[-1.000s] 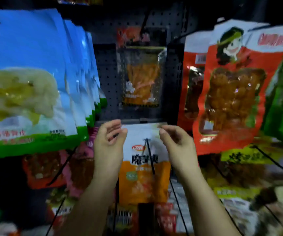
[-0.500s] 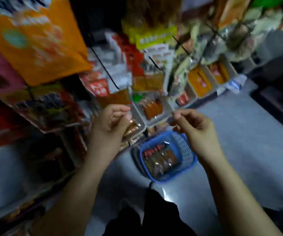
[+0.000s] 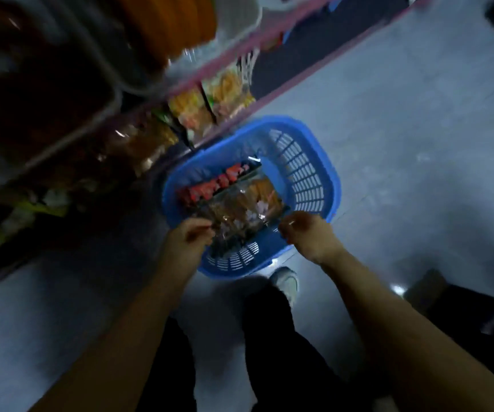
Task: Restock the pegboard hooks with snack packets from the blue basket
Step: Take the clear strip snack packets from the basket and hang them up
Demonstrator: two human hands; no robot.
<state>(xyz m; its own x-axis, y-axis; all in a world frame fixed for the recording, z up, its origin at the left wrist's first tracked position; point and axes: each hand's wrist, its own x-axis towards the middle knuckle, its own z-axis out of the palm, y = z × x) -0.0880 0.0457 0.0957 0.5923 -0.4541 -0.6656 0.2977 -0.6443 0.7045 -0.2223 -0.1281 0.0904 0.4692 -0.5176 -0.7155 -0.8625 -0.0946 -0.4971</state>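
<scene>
dark trousers (image 3: 281, 352) and a pale shoe (image 3: 284, 281) are being seen nearest, on the grey floor (image 3: 403, 144). just beyond, the left hand (image 3: 188, 242) and right hand (image 3: 308, 233) are being held over the near side of the blue basket (image 3: 308, 173), fingers loosely curled; whether anything is being pinched cannot be told. snack packets (image 3: 240, 200) are lying inside the basket. farther off, shelf bins (image 3: 198, 111) of packets are being shown, blurred.
</scene>
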